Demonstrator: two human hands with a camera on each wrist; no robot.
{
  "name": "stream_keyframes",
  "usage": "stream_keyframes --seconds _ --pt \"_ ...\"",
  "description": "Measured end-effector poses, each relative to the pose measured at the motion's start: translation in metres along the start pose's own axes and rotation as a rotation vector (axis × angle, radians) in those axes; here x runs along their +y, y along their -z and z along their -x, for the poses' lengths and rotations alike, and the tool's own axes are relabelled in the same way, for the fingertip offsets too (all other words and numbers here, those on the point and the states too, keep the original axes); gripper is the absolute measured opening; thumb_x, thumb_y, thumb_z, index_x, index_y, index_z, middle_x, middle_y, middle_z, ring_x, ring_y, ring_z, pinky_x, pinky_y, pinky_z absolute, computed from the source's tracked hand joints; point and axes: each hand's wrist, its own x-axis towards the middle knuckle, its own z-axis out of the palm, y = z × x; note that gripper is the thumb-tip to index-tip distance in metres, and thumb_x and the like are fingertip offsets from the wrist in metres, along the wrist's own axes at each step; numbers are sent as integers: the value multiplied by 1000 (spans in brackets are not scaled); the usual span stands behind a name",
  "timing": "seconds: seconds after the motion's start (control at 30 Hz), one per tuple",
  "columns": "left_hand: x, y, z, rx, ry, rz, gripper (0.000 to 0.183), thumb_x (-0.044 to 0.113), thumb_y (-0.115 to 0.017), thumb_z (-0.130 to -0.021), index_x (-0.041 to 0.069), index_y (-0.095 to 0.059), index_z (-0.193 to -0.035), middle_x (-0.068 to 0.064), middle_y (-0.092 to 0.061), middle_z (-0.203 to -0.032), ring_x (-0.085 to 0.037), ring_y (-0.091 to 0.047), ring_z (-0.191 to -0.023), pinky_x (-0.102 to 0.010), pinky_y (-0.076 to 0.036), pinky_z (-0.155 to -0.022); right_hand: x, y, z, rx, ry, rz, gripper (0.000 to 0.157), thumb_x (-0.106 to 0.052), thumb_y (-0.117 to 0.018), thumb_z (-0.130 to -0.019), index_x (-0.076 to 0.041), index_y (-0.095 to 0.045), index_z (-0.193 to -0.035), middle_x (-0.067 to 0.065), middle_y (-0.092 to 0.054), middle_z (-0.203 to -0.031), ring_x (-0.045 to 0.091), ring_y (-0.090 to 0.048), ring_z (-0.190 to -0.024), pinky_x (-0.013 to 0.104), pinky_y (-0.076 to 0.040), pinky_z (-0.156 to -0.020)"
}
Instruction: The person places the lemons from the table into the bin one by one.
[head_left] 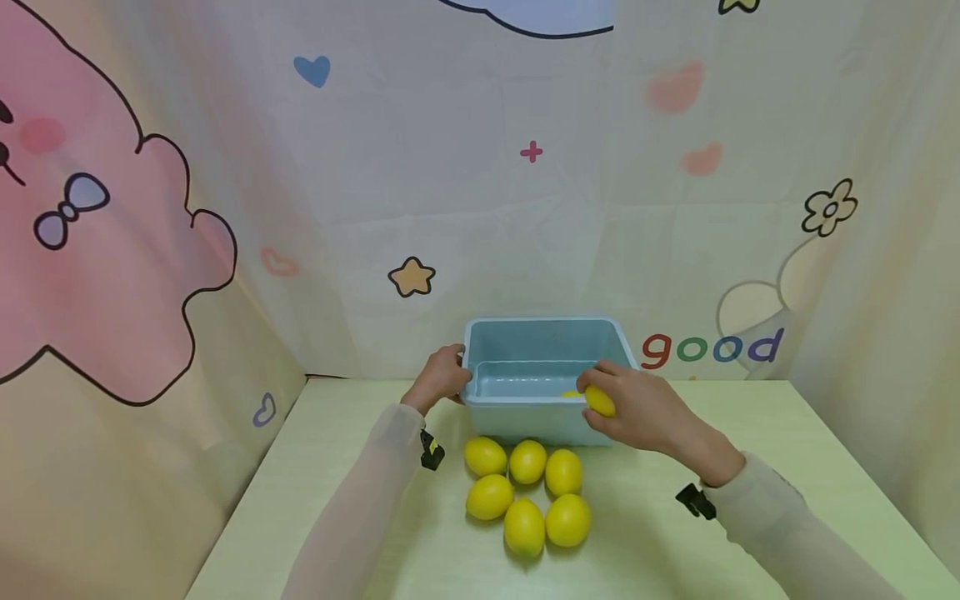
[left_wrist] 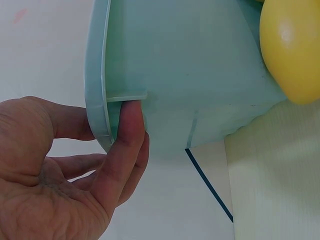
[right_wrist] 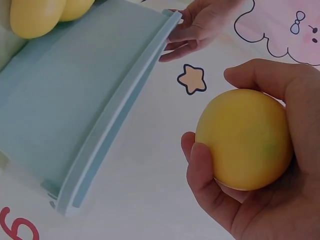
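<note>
A light-blue plastic bin [head_left: 525,423] stands at the back of the table. My left hand [head_left: 442,375] holds its left end, with the thumb and fingers curled around the rim [left_wrist: 96,65] in the left wrist view. Over the bin's front right edge, my right hand [head_left: 648,408] grips a yellow lemon [head_left: 600,401]. The fingers wrap this lemon [right_wrist: 245,140] from both sides in the right wrist view. Inside the bin, a sliver of another yellow lemon [head_left: 571,394] shows behind the front wall, the remainder of it hidden.
Several lemons [head_left: 527,462] sit in a loose cluster on the pale table [head_left: 315,508], just in front of the bin. A printed curtain [head_left: 480,208] hangs close behind the bin and along both sides of the table.
</note>
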Motion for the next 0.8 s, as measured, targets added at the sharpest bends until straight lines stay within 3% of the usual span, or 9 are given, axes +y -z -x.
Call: stream_keyframes --seconds 0.43,0.8 --pt "1 0 0 -1 5 13 58 -1 -52 -88 3 -43 -145 -24 -60 -122 -42 -67 -101 -35 -61 -54 5 18 -23 21 0 -11 24 -24 -71 -86 -14 -66 -106 2 -61 -103 6 -47 -58 20 -41 -50" --pt "0 0 0 -1 -6 -1 59 -1 -53 -88 1 -42 -145 -24 -60 -122 -38 -68 -96 -35 -60 -54 15 25 -44 -4 -41 -2 23 -23 -68 -87 -13 -65 -108 6 -62 -102 15 -50 -67 24 -42 -55"
